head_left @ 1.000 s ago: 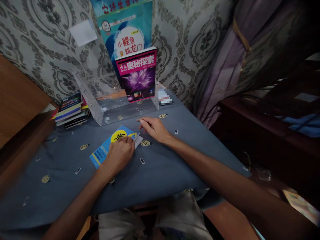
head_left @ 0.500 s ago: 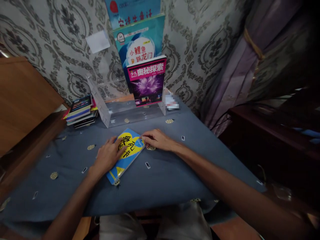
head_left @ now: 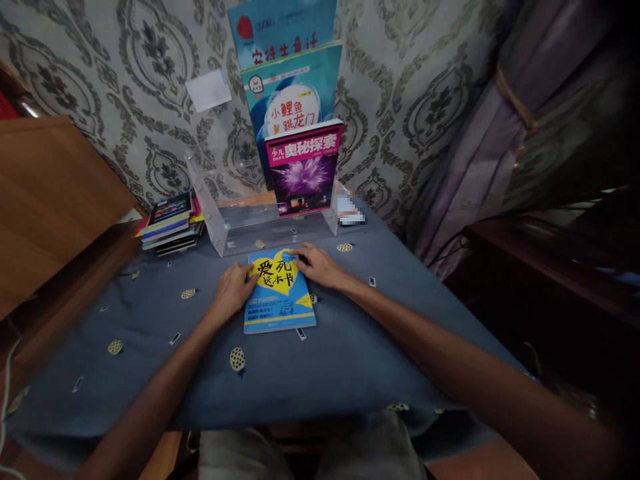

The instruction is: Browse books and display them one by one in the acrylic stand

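Observation:
A blue book with a yellow heart on its cover lies face up on the cloth-covered table, its front turned towards me. My left hand grips its left edge, with the thumb over the cover. At the upper right corner, my right hand is closed on the edge. Just behind the book stands a clear acrylic book stand. It holds a purple and pink book in front, a teal book behind that, and a taller blue book at the back.
To the left of the stand is a pile of books. Some blurred-out item lies by the stand's right side. A wooden panel rises at the far left, and dark furniture with cables stands at the right. Patterned wallpaper backs the table.
The blue book has turned from a slant to nearly square with me. My left hand has shifted from on top of its cover to its left edge. The view has tilted slightly.

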A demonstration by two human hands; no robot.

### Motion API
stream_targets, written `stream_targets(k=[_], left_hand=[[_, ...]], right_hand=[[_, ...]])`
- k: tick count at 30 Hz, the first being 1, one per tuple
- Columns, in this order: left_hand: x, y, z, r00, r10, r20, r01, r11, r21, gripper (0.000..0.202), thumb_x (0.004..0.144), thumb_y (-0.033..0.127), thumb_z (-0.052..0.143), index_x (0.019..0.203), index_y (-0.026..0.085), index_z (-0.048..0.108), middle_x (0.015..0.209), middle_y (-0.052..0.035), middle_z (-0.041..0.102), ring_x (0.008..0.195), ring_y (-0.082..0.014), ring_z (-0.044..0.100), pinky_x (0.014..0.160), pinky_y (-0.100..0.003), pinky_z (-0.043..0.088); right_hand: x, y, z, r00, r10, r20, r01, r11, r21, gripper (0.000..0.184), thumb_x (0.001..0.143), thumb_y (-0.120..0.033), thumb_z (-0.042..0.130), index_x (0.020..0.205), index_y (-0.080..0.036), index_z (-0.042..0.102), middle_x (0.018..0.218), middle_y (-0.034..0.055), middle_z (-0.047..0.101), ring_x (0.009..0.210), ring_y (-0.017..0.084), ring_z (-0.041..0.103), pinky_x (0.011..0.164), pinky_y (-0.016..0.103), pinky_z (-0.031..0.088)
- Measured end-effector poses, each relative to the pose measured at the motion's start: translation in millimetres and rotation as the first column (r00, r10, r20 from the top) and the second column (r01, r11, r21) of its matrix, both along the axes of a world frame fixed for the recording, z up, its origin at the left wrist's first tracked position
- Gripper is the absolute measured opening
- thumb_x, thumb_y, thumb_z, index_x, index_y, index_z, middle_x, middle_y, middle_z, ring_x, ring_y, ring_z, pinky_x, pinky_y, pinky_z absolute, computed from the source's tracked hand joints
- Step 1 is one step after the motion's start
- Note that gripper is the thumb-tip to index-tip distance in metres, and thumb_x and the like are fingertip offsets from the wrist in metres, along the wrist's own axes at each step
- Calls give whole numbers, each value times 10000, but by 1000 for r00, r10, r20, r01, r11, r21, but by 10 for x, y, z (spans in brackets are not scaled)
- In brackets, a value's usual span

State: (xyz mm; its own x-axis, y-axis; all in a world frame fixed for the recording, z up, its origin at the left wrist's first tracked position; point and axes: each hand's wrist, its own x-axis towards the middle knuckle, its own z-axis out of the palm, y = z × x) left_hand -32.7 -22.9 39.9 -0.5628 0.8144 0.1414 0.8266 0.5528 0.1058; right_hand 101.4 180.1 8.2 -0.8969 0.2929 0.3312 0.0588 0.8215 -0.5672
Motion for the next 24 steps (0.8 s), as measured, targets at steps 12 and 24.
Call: stream_targets(k=[12,24], left_hand=[[-197,149,-266,979,-195,-59,203,954,220,351,960,200,411,1225,151,635,1337,-144,619,1231,-262,587,1073,-437,470],[-125,121,-257,992,-122,-30,126,974,186,380,983,215,413,1294,145,619,1424,-123,575,1312,-260,543,1101,-425,441]], right_hand=[[-62,-10,-186,1000,-30,-8,31,992,124,404,956,-242,460,1321,-144,600,1388,149,594,1305,276,525,1122,478,392],[450,-190,-118,981,117,158,-130,988,79,757,913,-621,513,1540,-235,334,1591,106,360,1497,324,253,1200,585,216]])
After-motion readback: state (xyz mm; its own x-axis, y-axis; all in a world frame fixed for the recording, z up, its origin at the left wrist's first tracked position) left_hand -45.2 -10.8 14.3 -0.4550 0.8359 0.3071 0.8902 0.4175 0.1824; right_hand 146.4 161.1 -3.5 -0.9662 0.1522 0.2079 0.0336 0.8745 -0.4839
